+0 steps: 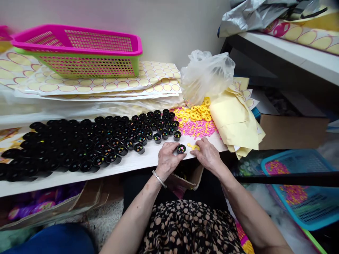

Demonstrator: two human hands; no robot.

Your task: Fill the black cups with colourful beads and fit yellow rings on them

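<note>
My left hand (169,157), with a bangle at the wrist, grips a small black cup (181,149) between thumb and fingers. Small coloured pieces lie inside that cup. Close on its right, my right hand (208,153) pinches a small yellow plastic piece (195,147) with a narrow end pointing toward the cup. Beyond my hands lie a heap of yellow ring-shaped pieces (197,113) and a spread of tiny pink and yellow beads (198,128). Many more black cups (106,135) stand in rows to the left, several with coloured bits inside.
A pink and green basket (87,63) rests on printed sheets (159,86) at the back. A clear plastic bag (206,72) and folded yellow paper (233,116) lie right of the beads. A cardboard box (293,130) and blue baskets (312,218) stand at the right.
</note>
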